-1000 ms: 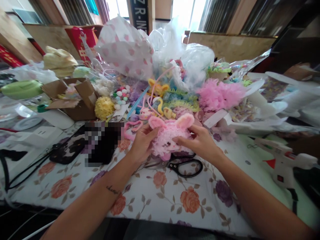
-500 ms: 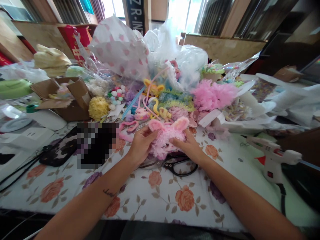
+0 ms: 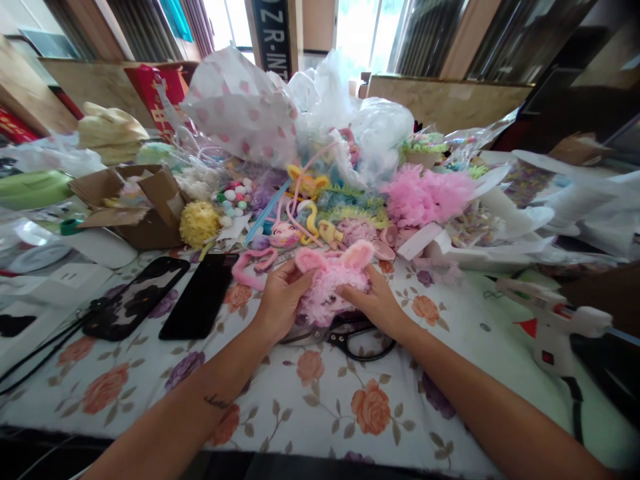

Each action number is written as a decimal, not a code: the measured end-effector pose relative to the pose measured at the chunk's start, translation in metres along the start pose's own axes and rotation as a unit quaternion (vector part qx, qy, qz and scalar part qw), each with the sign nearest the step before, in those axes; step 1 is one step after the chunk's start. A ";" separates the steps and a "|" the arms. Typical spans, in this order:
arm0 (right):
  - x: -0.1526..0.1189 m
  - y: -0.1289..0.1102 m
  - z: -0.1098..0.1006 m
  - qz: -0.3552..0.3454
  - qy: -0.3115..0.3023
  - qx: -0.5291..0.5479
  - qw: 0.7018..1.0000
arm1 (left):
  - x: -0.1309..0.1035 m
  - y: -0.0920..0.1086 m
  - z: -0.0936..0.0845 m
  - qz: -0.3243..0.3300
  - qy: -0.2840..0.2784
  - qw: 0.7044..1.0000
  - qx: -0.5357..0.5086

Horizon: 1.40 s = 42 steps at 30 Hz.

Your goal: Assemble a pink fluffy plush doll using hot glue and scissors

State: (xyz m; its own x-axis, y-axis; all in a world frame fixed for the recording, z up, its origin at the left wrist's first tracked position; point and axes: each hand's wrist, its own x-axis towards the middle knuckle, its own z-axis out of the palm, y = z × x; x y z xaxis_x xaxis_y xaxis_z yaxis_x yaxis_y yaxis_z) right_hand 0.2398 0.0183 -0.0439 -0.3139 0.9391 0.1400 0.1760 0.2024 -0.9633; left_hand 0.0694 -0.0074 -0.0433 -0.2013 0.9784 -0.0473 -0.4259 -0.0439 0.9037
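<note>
A fluffy pink doll head (image 3: 327,293) with two long fuzzy ears is between my hands, just above the table. My left hand (image 3: 284,300) grips its left side, thumb by the base of the ear. On the other side my right hand (image 3: 375,300) is closed on it, the thumb pressed across the face. Some of the face shows through the curly trim; the fingers behind are hidden. Under the doll head lie black-handled scissors (image 3: 367,343), partly covered. A pink fuzzy stem (image 3: 243,272) curves beside my left hand.
Two phones (image 3: 193,300) lie at left, near an open cardboard box (image 3: 135,213). A heap of plush yarn, pompoms and doll parts (image 3: 310,207) spreads across the back, below plastic bags (image 3: 245,107). On the right rests a white glue gun (image 3: 550,313) with a cord.
The view has tilted slightly, so most things sit a little lower. Both hands keep hold of the doll head, and my right thumb has shifted slightly across its face.
</note>
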 end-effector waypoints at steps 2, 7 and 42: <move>0.000 -0.002 -0.001 0.003 0.000 -0.007 1.000 | 0.000 -0.002 0.000 0.005 0.004 1.000 -0.003; 0.000 -0.005 -0.002 0.027 0.003 -0.015 1.000 | 0.000 -0.003 0.001 0.001 0.005 1.000 -0.001; 0.002 0.000 0.000 0.034 0.030 0.002 0.999 | -0.002 -0.001 0.001 0.011 -0.008 1.000 0.007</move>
State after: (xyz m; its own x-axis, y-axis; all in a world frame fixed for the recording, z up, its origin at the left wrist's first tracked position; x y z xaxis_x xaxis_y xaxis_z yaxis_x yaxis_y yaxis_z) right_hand 0.2392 0.0200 -0.0435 -0.2441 0.9658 0.0878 0.1903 0.1365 -0.9722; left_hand 0.0713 -0.0089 -0.0435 -0.1968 0.9802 -0.0206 -0.4086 -0.0628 0.9106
